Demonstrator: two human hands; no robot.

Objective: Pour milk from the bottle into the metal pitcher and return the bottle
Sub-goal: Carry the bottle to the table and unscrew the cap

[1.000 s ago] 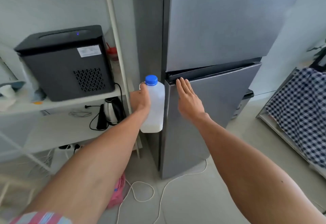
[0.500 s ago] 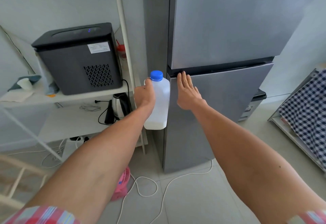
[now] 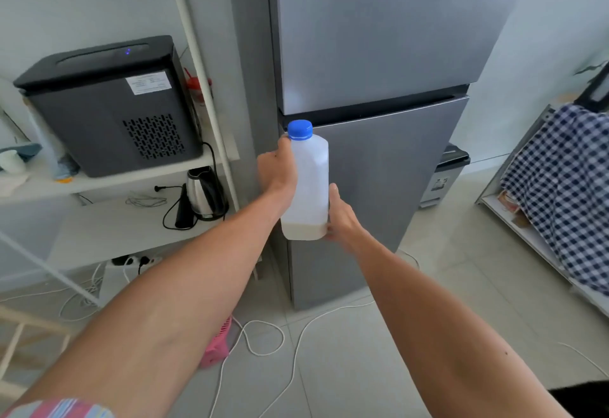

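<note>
Left hand (image 3: 278,170): gripping the bottle (image 3: 308,187) by its upper body, holding it upright in front of the fridge (image 3: 379,55).
Right hand (image 3: 339,216): having come off the top edge of the lower fridge door (image 3: 389,160), where it was lying flat half a second ago, it is now cupping the bottle's lower right side near the base, fingers mostly hidden behind it.
Bottle: blue cap (image 3: 300,129) on, only a shallow layer of milk showing at the bottom.
Doors: both appearing closed.
Metal pitcher: not in view.
Judgement: the person is probably passing the bottle between hands; whether for pouring or returning cannot be told.
</note>
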